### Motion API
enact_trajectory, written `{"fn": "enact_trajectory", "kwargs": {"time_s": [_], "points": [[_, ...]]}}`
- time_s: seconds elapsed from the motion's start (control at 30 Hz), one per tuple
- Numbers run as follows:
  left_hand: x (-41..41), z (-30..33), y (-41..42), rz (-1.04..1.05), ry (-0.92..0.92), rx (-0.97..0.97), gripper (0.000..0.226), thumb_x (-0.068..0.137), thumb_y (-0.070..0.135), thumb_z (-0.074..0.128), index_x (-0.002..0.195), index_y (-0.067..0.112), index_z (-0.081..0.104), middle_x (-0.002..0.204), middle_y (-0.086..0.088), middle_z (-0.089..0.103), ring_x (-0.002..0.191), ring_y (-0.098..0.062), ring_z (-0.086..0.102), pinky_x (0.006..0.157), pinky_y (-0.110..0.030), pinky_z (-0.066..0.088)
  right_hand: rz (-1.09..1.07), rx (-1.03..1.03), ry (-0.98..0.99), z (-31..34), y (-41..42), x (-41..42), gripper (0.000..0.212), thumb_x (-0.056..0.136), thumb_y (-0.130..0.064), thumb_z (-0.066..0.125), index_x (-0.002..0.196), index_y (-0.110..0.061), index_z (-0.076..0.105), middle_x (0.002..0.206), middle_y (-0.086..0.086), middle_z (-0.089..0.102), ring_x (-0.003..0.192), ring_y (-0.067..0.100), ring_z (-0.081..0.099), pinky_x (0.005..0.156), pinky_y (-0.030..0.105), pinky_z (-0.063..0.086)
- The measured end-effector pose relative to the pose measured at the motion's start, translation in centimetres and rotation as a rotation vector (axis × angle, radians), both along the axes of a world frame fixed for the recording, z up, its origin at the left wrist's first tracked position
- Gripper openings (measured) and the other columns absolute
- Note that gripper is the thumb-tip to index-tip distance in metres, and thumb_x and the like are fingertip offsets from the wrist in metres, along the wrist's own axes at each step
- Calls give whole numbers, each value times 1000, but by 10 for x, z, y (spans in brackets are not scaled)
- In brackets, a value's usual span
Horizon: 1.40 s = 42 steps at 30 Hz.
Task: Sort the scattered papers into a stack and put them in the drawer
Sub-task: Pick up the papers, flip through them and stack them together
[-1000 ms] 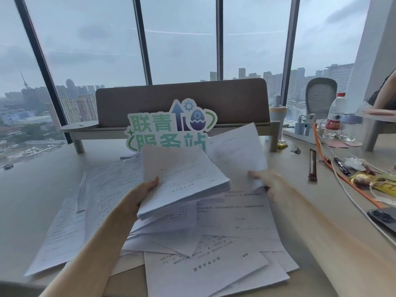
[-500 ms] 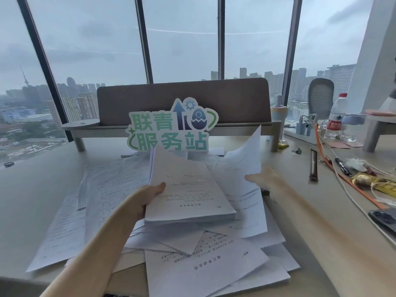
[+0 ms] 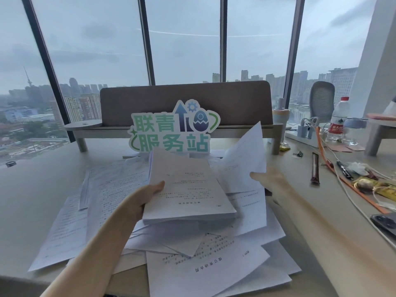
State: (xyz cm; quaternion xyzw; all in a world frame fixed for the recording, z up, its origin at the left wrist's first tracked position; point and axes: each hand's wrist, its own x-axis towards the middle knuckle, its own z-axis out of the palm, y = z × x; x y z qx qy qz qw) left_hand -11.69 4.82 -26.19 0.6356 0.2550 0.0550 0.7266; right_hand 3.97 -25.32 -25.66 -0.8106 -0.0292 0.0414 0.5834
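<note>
White stack [image 3: 188, 189] in left hand [image 3: 147, 196]

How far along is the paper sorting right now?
Part done: the left hand holds a gathered stack. In hand: the right hand lifts a single sheet, not yet on the stack. Left: many loose papers cover the desk; no drawer in view.

Floor-to-ceiling windows [image 3: 184, 39] with dark mullions [image 3: 222, 39]; overcast sky, hazy city skyline beyond. Light flat, grey daylight. Pale beige bench [image 3: 27, 196] runs along the glass. Brown padded divider panel [image 3: 186, 99] on a raised shelf [image 3: 85, 130] at the far edge. Grey mesh office chair [image 3: 322, 100] at right. White wall column [image 3: 377, 52] far right.
</note>
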Motion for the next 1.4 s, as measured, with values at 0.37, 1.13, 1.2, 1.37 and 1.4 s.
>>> {"fn": "enact_trajectory", "kwargs": {"time_s": [0.37, 1.13, 1.2, 1.37, 1.4], "points": [[1, 2, 2, 31, -12, -24, 18, 101, 19, 52, 96, 2, 56, 57, -12, 70, 42, -23, 67, 34, -28, 51, 128, 111, 251, -13, -7, 17, 90, 56, -41, 98, 128, -1, 62, 128, 14, 64, 119, 35, 60, 107, 50, 45], [-7, -2, -3, -7, -64, 106, 30, 96, 23, 64, 114, -1, 64, 80, -13, 75, 64, -25, 73, 53, -33, 59, 391, 314, -66, 151, 35, -27, 25, 90, -14, 72, 110, 0, 71, 89, 8, 77, 64, 17, 74, 58, 26, 60], [-7, -1, -1, -16, -111, 108, 28, 91, 22, 71, 110, 2, 65, 73, -9, 74, 53, -18, 71, 45, -25, 55, 323, 306, -74, 128, 33, -21, 22, 87, -5, 73, 108, 3, 71, 89, 10, 77, 70, 20, 75, 67, 31, 61], [1, -4, 6, -77, -216, -26, 35, 97, 31, 60, 126, 12, 57, 92, 7, 76, 75, -9, 74, 63, -20, 56, 172, 163, 126, 60, 31, -4, 14, 83, 6, 73, 96, 2, 69, 100, 20, 71, 86, 34, 69, 78, 45, 60], [0, -1, 2, -83, -216, -28, 36, 99, 37, 55, 128, 15, 55, 103, 8, 71, 78, -5, 72, 66, -19, 55, 152, 122, 145, 48, 32, 0, 15, 81, 8, 72, 96, 5, 70, 103, 24, 71, 88, 37, 69, 83, 48, 59]]}}
